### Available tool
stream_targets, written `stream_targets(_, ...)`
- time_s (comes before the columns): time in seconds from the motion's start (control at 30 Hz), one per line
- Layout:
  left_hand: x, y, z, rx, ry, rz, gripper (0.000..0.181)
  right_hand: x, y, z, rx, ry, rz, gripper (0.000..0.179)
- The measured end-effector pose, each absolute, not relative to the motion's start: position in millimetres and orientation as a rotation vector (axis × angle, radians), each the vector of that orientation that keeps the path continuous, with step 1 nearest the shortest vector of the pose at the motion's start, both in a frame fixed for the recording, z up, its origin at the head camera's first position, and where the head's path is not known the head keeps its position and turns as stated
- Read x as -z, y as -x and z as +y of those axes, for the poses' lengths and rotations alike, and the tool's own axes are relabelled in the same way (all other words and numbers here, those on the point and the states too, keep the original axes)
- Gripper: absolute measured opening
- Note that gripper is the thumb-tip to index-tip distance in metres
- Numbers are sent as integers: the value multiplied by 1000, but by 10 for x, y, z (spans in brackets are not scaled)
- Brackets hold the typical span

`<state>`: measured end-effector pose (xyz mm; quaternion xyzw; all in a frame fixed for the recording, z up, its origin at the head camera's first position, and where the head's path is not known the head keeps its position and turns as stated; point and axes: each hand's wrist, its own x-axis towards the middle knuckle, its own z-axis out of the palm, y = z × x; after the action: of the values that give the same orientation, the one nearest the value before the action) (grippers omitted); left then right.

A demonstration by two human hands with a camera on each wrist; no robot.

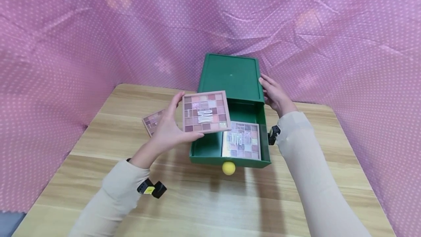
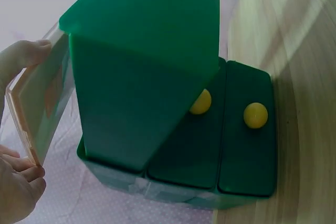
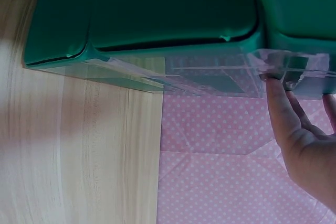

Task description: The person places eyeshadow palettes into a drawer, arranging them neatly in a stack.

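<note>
My left hand [image 1: 166,131] grips an eyeshadow palette [image 1: 188,117] by its edges, thumb on the near side and fingers on the far side. The palette hangs tilted above the left part of a pulled-out top drawer [image 1: 208,146]. In the left wrist view the palette [image 2: 39,95] is seen edge-on beside the drawer. A second palette [image 1: 242,140] lies flat in the drawer's right half. Extended fingers of my right hand [image 1: 275,93] rest against the right side of the green drawer cabinet [image 1: 230,74]; the right wrist view shows this hand [image 3: 302,142] touching its clear-taped side.
Another palette [image 1: 151,121] lies on the wooden table [image 1: 108,134], left of the cabinet and partly behind my left hand. A yellow ball knob [image 1: 228,168] sticks out from the drawer front. Lower drawers with yellow knobs [image 2: 255,115] are shut. Pink dotted cloth [image 1: 158,28] surrounds the table.
</note>
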<state>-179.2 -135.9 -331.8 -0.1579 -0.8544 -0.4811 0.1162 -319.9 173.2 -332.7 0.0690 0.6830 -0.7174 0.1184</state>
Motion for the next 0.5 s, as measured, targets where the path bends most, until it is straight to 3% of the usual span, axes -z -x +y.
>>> stream_targets(0.5,3300,1810,-1004,1216,714,-2573,112,3334,3200,1723,2086,-222,2018,54)
